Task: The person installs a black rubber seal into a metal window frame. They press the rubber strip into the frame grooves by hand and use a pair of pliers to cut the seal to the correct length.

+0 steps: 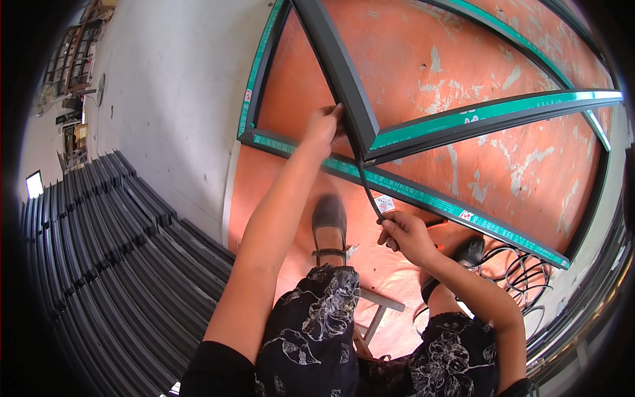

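Observation:
A dark window frame (345, 79) with green protective film on one side is tilted up, its corner pointing toward me. My left hand (324, 129) is closed on the left edge of this frame, a little above the corner; some of its fingers are hidden behind the profile. From near that corner a thin black rubber sealing strip (370, 190) runs down to my right hand (405, 236). The right hand pinches the strip between thumb and fingers, below the frame. Another green-filmed frame (423, 193) lies beneath, on the orange surface.
Loose coils of black strip (519, 274) lie at the right by my shoe (471, 251). Long dark profiles (126, 278) are stacked at the left. A small stool (383, 303) stands between my legs. A pale wall (172, 99) rises at the left.

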`<state>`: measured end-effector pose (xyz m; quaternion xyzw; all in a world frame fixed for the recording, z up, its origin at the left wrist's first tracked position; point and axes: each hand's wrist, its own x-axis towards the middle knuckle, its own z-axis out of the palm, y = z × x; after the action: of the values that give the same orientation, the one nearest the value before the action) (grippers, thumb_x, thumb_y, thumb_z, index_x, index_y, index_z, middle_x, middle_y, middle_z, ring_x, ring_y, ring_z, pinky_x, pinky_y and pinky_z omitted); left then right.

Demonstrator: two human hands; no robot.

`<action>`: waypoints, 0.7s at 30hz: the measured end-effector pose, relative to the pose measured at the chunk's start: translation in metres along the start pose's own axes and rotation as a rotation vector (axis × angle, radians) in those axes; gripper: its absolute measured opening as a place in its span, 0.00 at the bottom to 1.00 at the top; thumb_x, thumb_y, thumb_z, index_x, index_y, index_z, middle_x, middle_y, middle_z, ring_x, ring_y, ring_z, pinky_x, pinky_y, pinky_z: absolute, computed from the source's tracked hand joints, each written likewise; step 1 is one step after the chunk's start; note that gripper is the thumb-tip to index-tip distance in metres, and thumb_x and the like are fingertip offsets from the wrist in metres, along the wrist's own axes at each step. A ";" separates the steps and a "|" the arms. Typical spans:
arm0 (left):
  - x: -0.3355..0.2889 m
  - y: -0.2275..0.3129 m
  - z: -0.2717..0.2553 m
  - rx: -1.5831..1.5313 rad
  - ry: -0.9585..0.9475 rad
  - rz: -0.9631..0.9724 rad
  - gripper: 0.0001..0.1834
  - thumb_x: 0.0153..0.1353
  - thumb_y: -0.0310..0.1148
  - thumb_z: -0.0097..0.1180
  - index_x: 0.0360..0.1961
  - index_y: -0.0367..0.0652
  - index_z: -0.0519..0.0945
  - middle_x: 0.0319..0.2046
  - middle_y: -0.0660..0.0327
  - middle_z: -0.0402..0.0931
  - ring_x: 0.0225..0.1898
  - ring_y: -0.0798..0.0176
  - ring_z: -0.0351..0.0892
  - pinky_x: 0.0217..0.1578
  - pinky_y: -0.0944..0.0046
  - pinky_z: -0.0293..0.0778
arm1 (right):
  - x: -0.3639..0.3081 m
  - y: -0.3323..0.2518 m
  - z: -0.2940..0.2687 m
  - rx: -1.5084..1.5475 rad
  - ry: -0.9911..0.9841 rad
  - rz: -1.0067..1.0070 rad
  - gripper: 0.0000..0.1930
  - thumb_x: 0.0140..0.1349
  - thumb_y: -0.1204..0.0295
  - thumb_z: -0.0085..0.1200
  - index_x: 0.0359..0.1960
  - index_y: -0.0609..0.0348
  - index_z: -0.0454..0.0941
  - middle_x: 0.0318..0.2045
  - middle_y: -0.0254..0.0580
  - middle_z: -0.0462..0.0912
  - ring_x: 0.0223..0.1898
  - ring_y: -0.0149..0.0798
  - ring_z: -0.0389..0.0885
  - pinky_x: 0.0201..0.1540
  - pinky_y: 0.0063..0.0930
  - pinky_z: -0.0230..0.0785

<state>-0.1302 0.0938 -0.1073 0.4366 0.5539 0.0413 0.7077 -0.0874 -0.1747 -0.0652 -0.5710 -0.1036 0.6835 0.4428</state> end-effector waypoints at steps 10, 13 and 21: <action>-0.008 -0.022 0.004 -0.051 0.034 0.004 0.15 0.66 0.39 0.46 0.43 0.37 0.72 0.30 0.62 0.77 0.31 0.68 0.78 0.34 0.68 0.76 | -0.002 -0.007 0.003 -0.056 -0.003 -0.014 0.11 0.65 0.72 0.44 0.39 0.70 0.72 0.22 0.41 0.80 0.17 0.24 0.69 0.22 0.20 0.64; -0.019 -0.026 0.010 -0.028 0.084 -0.002 0.13 0.66 0.38 0.46 0.40 0.37 0.73 0.31 0.60 0.77 0.31 0.64 0.78 0.36 0.62 0.76 | -0.010 -0.011 0.002 -0.117 -0.018 -0.034 0.10 0.64 0.72 0.44 0.38 0.69 0.73 0.22 0.40 0.80 0.16 0.25 0.70 0.21 0.20 0.64; -0.091 -0.058 0.019 -0.044 -0.018 -0.082 0.14 0.65 0.40 0.48 0.40 0.39 0.73 0.32 0.61 0.77 0.32 0.65 0.79 0.37 0.64 0.77 | -0.058 0.022 -0.001 -0.323 -0.243 0.068 0.10 0.62 0.72 0.47 0.40 0.66 0.74 0.25 0.41 0.81 0.21 0.29 0.76 0.25 0.23 0.69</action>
<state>-0.1743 -0.0023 -0.0776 0.3981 0.5641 0.0208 0.7232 -0.1003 -0.2297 -0.0401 -0.5513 -0.2452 0.7363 0.3063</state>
